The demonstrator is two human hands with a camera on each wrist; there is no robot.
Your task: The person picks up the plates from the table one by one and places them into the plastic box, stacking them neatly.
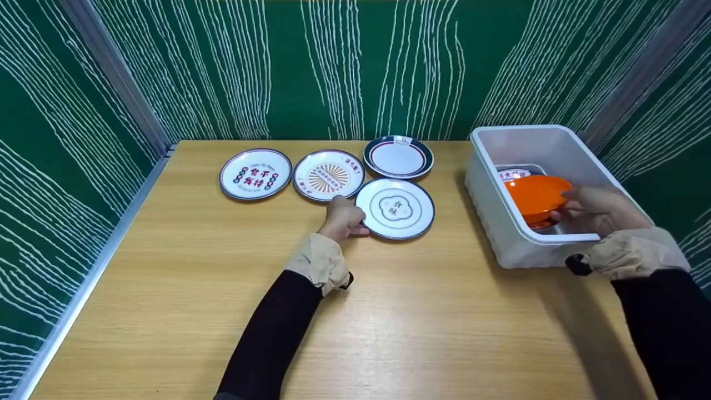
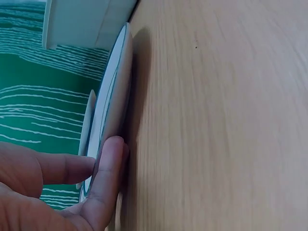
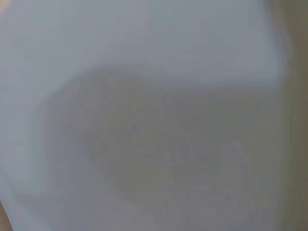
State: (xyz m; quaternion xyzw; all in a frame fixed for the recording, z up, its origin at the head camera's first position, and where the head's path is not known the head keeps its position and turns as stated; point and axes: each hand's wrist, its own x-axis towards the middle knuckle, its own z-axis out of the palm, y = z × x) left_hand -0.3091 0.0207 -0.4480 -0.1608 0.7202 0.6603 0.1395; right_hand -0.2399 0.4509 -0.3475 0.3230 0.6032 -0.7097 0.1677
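My left hand (image 1: 354,223) is at the near left edge of a white plate with a dark blue rim (image 1: 395,209) lying on the wooden table (image 1: 422,322). In the left wrist view the thumb (image 2: 108,178) and a finger pinch that plate's rim (image 2: 115,96). My right hand (image 1: 566,204) reaches into a white plastic bin (image 1: 489,191) and grips an orange bowl (image 1: 534,193) by its right edge, tilted above the bin's floor. The right wrist view shows only a blurred white bin wall (image 3: 144,72).
Three more patterned plates lie at the back of the table: one at the left (image 1: 255,174), one in the middle (image 1: 329,175), one behind the held plate (image 1: 399,156). Another plate (image 1: 514,174) lies in the bin. Green panels wall the table on three sides.
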